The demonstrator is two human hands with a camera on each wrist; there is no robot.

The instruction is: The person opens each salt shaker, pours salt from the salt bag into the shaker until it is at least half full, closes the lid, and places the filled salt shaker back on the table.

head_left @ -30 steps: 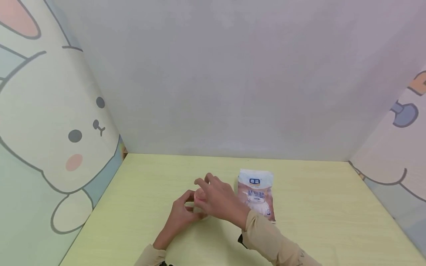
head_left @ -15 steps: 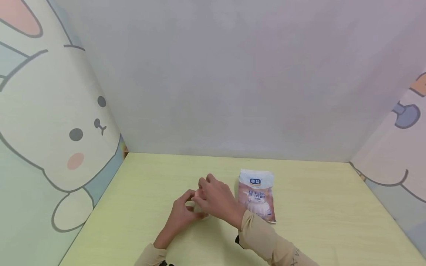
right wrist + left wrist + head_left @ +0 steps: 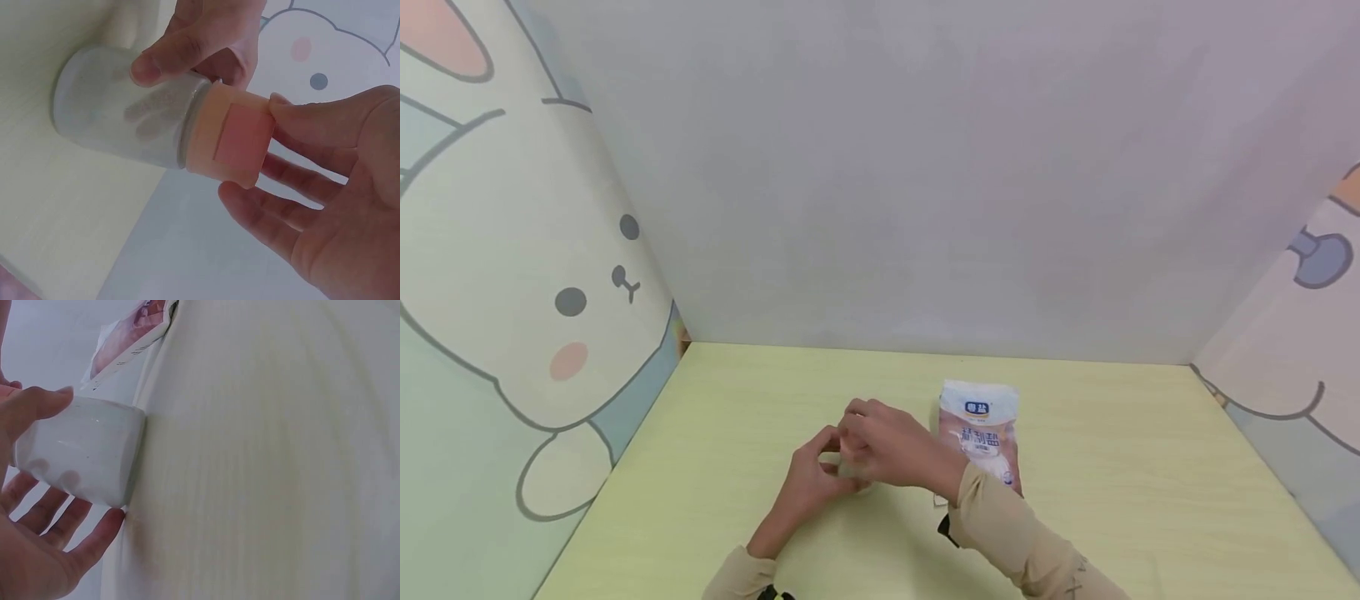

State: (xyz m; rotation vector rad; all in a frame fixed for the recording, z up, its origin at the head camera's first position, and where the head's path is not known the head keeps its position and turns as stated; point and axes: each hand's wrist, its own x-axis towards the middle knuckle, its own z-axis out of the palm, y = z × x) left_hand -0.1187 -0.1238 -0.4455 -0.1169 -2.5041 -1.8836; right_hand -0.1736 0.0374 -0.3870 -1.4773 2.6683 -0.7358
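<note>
A clear, frosted seasoning jar (image 3: 94, 119) with an orange-pink lid (image 3: 244, 144) stands upright on the table, its base at the tabletop in the left wrist view. My left hand (image 3: 811, 479) grips the jar's body, thumb on one side and fingers on the other. From above, my right hand (image 3: 898, 446) holds the lid between thumb and fingers, with the fingertips around its edge. The lid sits on the jar's neck. In the head view both hands hide most of the jar. Just right of the right hand lies a salt bag (image 3: 977, 425), partly behind the right wrist.
The pale yellow table (image 3: 1120, 467) is bordered by a plain back wall (image 3: 925, 183) and side walls with cartoon rabbit drawings (image 3: 527, 275). Table surface shows on both sides of the hands.
My right hand has turned about the lid, its fingers now more curled and its wrist shifted slightly right over the salt bag's lower edge. The left hand stays around the jar.
</note>
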